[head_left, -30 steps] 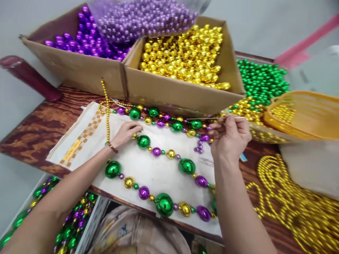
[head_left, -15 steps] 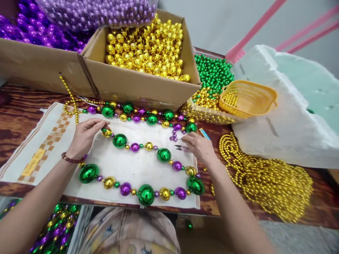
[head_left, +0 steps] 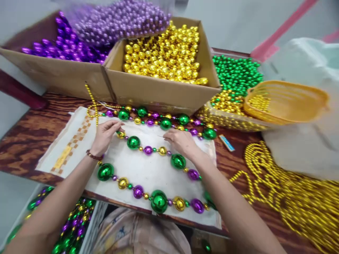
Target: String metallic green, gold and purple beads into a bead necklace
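Note:
A long strand of big green, purple and gold beads [head_left: 133, 142] snakes across a white cloth [head_left: 148, 169] on the wooden table. My left hand [head_left: 106, 135] is closed in a pinch at the strand's upper end, beside a small gold bead [head_left: 121, 134]. My right hand [head_left: 181, 141] rests on the cloth between two rows of the strand, fingers pressed together. A thin tip pokes out at its fingertips; I cannot make out what it is.
Cardboard boxes of purple beads [head_left: 53, 74] and gold beads [head_left: 159, 93] stand behind the cloth. Loose green beads [head_left: 238, 72], a yellow basket [head_left: 286, 102] and a white foam block [head_left: 304, 148] are on the right. Thin gold strands [head_left: 291, 201] pile at the front right, finished strands [head_left: 71, 225] at the lower left.
My right hand came down from holding a long needle up, passed small scissors on the cloth, then moved left to the strand's middle. My left hand stayed pinched at the strand's end.

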`<act>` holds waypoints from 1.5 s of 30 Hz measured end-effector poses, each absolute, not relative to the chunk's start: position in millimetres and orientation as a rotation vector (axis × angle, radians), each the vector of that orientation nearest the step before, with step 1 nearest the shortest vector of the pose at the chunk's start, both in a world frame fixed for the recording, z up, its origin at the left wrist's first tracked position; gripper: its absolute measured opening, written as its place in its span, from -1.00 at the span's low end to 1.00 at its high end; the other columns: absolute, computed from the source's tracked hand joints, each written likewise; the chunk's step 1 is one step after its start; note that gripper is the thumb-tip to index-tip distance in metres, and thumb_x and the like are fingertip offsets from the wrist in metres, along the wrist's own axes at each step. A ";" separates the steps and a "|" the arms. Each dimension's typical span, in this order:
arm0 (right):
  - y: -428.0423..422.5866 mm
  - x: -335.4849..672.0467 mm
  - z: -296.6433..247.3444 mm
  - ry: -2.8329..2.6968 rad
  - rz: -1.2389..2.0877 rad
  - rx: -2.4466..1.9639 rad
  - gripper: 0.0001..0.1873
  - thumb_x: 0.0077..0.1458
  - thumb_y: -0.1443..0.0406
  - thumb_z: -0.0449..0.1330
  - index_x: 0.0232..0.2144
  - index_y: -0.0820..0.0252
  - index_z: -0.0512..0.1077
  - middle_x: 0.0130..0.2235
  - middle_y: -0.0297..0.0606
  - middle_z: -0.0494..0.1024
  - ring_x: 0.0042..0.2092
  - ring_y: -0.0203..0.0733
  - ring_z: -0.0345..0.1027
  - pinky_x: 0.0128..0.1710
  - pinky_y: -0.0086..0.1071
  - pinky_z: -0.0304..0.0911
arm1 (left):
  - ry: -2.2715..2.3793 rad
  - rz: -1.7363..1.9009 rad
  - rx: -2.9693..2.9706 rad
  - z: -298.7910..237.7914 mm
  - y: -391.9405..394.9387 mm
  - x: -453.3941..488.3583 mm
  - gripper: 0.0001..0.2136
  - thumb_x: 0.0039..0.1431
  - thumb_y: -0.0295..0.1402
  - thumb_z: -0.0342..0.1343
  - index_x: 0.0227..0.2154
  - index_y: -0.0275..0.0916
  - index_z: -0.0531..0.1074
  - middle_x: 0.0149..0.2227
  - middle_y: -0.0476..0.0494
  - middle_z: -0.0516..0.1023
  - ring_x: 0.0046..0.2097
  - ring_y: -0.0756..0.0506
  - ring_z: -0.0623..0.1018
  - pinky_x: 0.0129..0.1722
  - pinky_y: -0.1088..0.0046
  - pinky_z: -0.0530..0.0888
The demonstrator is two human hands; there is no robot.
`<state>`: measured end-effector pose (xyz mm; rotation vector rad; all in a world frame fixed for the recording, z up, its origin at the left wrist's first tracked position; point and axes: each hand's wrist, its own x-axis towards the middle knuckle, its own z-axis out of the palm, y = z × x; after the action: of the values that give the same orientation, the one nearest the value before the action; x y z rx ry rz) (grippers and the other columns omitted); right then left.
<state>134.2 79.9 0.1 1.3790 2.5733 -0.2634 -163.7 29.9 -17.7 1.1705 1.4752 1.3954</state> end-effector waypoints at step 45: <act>94.0 -5.3 37.1 3.191 -0.970 1.154 -0.75 0.23 0.27 0.09 -0.34 0.16 0.57 -0.50 -0.31 0.55 -0.47 -0.23 0.38 -0.41 -0.41 0.13 | 1.567 1.513 0.899 90.7 17.5 -253.6 -0.86 0.01 -0.45 0.21 -0.56 -0.30 0.36 -0.59 0.03 0.33 -0.62 0.13 0.20 -0.67 0.62 0.01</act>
<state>-5.3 94.0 37.1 1.1540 3.1910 -0.9703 -253.6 17.5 90.7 0.8991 1.5674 1.5129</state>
